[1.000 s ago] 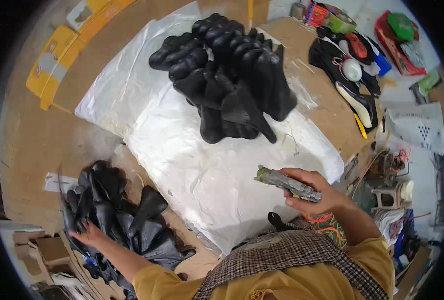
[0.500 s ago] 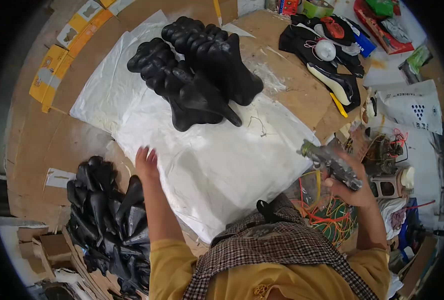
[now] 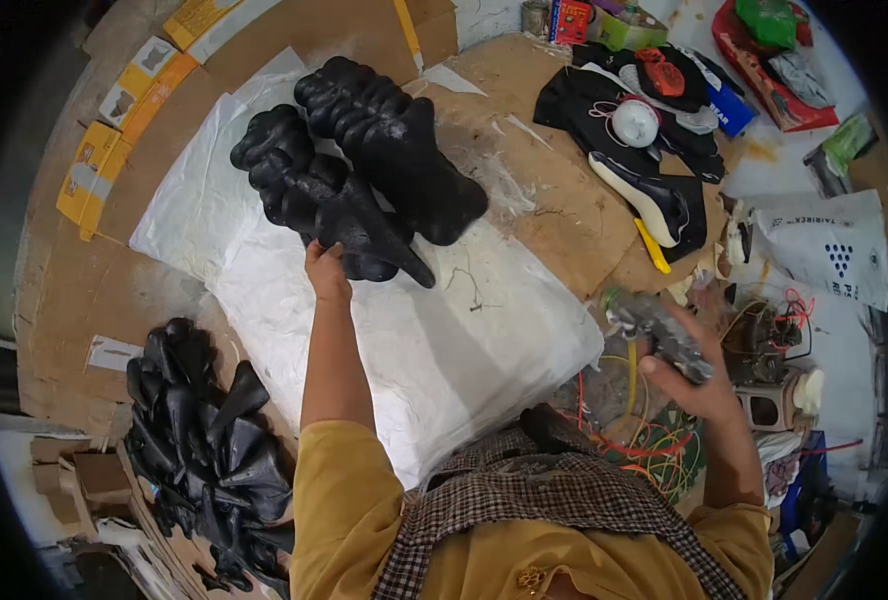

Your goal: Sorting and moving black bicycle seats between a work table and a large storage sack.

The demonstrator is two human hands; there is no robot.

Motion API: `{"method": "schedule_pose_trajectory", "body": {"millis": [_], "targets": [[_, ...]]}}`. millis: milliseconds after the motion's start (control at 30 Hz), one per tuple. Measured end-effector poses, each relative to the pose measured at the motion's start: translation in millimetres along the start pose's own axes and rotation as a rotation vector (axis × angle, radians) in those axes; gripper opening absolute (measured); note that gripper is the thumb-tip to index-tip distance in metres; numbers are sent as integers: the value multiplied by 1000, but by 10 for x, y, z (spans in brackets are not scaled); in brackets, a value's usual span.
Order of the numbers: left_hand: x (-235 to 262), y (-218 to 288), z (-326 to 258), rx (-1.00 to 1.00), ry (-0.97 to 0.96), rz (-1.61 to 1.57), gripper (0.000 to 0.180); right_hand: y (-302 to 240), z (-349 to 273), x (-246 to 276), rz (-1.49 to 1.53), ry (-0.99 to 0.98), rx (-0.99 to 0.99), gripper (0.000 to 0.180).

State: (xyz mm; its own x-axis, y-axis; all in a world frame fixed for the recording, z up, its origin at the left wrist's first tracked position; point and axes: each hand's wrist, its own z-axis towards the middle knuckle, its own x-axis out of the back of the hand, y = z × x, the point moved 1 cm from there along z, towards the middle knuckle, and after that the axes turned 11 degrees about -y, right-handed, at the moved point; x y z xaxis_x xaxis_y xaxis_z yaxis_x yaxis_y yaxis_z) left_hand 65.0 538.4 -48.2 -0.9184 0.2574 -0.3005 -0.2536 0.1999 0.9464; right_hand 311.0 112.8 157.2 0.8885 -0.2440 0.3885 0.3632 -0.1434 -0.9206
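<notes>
1 hand (image 3: 328, 272), the left, has reached black pieces (image 3: 339, 205), grip unclear; the right hand (image 3: 708, 388) clamps a grey tool (image 3: 669, 338).

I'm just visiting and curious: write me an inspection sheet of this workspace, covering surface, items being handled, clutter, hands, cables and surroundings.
Surface: white, sheet-covered flat pad on brown board.
Items handled: two side-by-side stacks of shiny black, lobed pieces on the pad; loose heap of shiny black pieces at lower left.
Clutter: round white object and slim yellow object at upper right.
Hands: left hand at the left stack's near edge, grip unclear; right hand holds a grey, green-ended hand tool.
Cables: tangled orange and yellow strands, possibly cords.
Surroundings: yellow-and-white cardboard at upper left.
</notes>
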Motion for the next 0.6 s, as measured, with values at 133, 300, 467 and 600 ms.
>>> {"method": "schedule_pose_trajectory", "body": {"millis": [133, 300, 467, 600], "targets": [[1, 75, -381, -95, -86, -219, 25, -286, 209, 290, 209, -8, 114, 51], [-405, 365, -599, -218, -243, -440, 36, 173, 255, 532, 79, -69, 118, 51], [-1141, 110, -92, -100, -391, -529, 41, 456, 342, 584, 167, -189, -50, 54], [-1410, -272, 305, -35, -229, -235, 24, 458, 455, 639, 204, -246, -72, 56]]}}
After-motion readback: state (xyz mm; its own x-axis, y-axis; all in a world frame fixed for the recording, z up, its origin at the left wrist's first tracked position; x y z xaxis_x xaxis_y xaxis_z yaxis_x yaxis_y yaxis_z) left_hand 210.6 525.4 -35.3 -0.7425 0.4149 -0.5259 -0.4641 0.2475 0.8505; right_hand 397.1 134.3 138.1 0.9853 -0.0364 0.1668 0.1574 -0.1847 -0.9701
